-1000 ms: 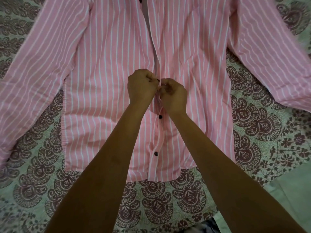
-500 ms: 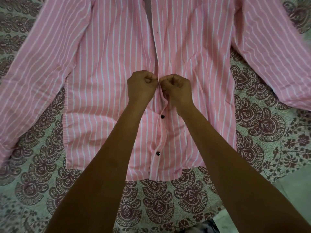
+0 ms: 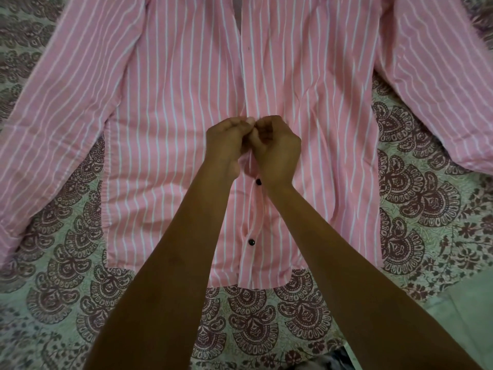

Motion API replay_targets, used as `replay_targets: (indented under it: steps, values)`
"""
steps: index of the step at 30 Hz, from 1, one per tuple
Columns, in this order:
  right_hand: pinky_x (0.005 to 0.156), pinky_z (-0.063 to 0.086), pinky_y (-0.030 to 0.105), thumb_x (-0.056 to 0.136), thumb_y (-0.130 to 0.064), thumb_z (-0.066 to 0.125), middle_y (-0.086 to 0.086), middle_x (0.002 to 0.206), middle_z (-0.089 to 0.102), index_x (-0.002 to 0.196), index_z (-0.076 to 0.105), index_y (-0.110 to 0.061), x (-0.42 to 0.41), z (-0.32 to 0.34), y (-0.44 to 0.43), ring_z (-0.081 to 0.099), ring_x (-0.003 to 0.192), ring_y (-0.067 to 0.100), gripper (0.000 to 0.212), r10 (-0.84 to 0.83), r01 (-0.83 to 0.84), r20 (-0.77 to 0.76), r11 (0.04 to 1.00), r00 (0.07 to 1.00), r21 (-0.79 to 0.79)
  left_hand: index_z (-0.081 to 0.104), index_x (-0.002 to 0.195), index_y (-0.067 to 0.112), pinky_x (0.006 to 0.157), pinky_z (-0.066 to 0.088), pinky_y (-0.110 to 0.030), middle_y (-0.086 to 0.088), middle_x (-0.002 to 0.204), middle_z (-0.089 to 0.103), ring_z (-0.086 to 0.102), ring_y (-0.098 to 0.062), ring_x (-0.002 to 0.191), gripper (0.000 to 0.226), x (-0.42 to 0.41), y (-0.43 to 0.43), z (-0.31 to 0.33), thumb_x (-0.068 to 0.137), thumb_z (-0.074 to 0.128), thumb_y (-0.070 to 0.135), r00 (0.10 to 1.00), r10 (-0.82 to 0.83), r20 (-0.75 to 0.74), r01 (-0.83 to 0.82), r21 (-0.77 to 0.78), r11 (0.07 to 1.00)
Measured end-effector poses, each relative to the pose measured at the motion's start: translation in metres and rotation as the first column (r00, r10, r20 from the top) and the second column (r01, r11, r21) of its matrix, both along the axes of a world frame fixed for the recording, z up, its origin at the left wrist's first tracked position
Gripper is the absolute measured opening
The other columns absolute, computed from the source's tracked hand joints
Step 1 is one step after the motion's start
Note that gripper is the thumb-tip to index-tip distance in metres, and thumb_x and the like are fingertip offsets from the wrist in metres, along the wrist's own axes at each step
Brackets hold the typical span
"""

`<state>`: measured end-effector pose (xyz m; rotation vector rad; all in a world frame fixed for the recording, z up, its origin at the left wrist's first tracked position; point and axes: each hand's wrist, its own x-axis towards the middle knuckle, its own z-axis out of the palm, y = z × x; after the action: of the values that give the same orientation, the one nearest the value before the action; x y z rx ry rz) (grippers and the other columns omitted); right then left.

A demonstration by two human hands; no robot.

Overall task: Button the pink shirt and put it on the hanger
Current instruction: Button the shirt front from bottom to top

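A: What lies there?
B: A green bedsheet with brown paisley print [image 3: 66,276], and flat on it the pink cotton shirt with white stripes [image 3: 173,102].
A: The hands?
B: The left hand [image 3: 226,145] and right hand [image 3: 274,150] touch, both pinching the shirt's front opening above two small black round buttons [image 3: 258,182].

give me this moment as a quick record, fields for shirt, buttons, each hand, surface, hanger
shirt: pink with white stripes, lying front up, sleeves spread
buttons: two dark ones closed on the placket, lower button and upper button; placket above the hands looks open
left hand: pinching the placket at mid-shirt
right hand: pinching the placket, touching the left hand
button in work: hidden by the fingers
surface: patterned cloth under the shirt
hanger: not in view
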<state>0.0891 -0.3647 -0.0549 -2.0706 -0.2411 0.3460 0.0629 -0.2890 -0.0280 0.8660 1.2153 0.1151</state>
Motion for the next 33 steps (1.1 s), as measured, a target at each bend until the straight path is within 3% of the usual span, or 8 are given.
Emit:
replay_targets:
  steps: [5, 10, 15, 18, 20, 26, 28, 33]
  values:
    - [0.068, 0.055, 0.030, 0.082, -0.011, 0.064, 0.000, 0.072, 0.066, 0.082, 0.067, -0.005, 0.006, 0.000, 0.001, 0.065, 0.067, 0.013, 0.007, -0.032, 0.054, -0.185, 0.991, 0.982, 0.118, 0.060, 0.074, 0.014, 0.072, 0.054, -0.034, -0.006, 0.074, 0.062, 0.061, -0.018, 0.070, 0.016, -0.003, 0.001, -0.010, 0.087, 0.058, 0.005, 1.000, -0.025, -0.017, 0.027, 0.126, 0.992]
    - [0.065, 0.055, 0.039, 0.072, -0.016, 0.059, 0.009, 0.066, 0.066, 0.073, 0.067, -0.004, 0.015, 0.000, 0.003, 0.062, 0.062, 0.022, 0.014, -0.052, 0.114, -0.324, 0.978, 0.945, 0.175, 0.053, 0.073, 0.025, 0.068, 0.049, -0.030, 0.003, 0.067, 0.056, 0.054, -0.011, 0.064, 0.022, -0.002, 0.000, -0.019, 0.086, 0.056, 0.008, 0.982, -0.172, -0.072, 0.185, 0.471, 0.862]
    - [0.062, 0.047, 0.032, 0.070, -0.007, 0.059, 0.010, 0.059, 0.061, 0.060, 0.066, -0.007, 0.029, 0.009, 0.004, 0.055, 0.060, 0.020, 0.012, 0.039, 0.097, -0.489, 0.964, 0.871, 0.250, 0.054, 0.083, 0.002, 0.063, 0.041, -0.012, 0.009, 0.069, 0.052, 0.050, -0.002, 0.063, 0.006, -0.010, 0.000, -0.020, 0.087, 0.051, 0.005, 0.944, -0.322, -0.072, 0.252, 0.789, 0.561]
    - [0.062, 0.049, 0.027, 0.077, 0.003, 0.058, -0.003, 0.057, 0.066, 0.064, 0.068, -0.007, 0.039, 0.010, -0.001, 0.060, 0.059, 0.012, 0.019, 0.154, -0.024, -0.470, 0.962, 0.869, 0.272, 0.053, 0.086, -0.004, 0.059, 0.034, -0.008, 0.001, 0.071, 0.050, 0.045, -0.007, 0.060, 0.011, -0.015, 0.002, -0.023, 0.091, 0.046, 0.003, 0.900, -0.402, -0.170, 0.326, 0.874, 0.361]
    - [0.062, 0.050, 0.022, 0.078, 0.005, 0.057, -0.007, 0.058, 0.068, 0.067, 0.069, -0.005, 0.045, 0.012, -0.003, 0.062, 0.059, 0.007, 0.019, 0.209, -0.076, -0.458, 0.954, 0.864, 0.292, 0.053, 0.087, -0.005, 0.058, 0.032, -0.008, 0.000, 0.072, 0.048, 0.043, -0.008, 0.064, 0.013, -0.014, 0.005, -0.024, 0.092, 0.044, 0.004, 0.872, -0.438, -0.219, 0.369, 0.882, 0.294]
    - [0.058, 0.052, 0.017, 0.083, 0.006, 0.056, -0.006, 0.051, 0.064, 0.072, 0.065, -0.004, 0.058, 0.021, -0.008, 0.059, 0.052, 0.006, 0.017, 0.252, -0.034, -0.599, 0.936, 0.760, 0.350, 0.055, 0.095, 0.000, 0.067, 0.038, -0.003, 0.014, 0.076, 0.054, 0.055, 0.010, 0.070, 0.008, -0.008, 0.010, -0.023, 0.088, 0.053, 0.003, 0.906, -0.410, -0.106, 0.323, 0.800, 0.506]
    - [0.058, 0.052, 0.017, 0.084, 0.004, 0.056, -0.005, 0.050, 0.064, 0.072, 0.064, -0.004, 0.060, 0.021, -0.010, 0.059, 0.050, 0.005, 0.016, 0.263, -0.050, -0.648, 0.943, 0.715, 0.328, 0.055, 0.100, 0.001, 0.067, 0.040, -0.002, 0.011, 0.079, 0.059, 0.058, 0.011, 0.073, 0.015, -0.009, 0.011, -0.023, 0.085, 0.057, 0.003, 0.904, -0.410, -0.125, 0.345, 0.779, 0.523]
    - [0.069, 0.052, 0.025, 0.080, 0.002, 0.061, 0.015, 0.077, 0.068, 0.069, 0.065, -0.008, 0.064, 0.010, -0.008, 0.063, 0.065, 0.013, 0.014, 0.182, -0.143, -0.495, 0.983, 0.850, 0.115, 0.054, 0.091, 0.013, 0.067, 0.044, -0.008, 0.008, 0.085, 0.061, 0.057, -0.001, 0.070, 0.025, -0.002, 0.025, -0.020, 0.074, 0.072, 0.006, 0.957, -0.283, -0.063, 0.240, 0.720, 0.651]
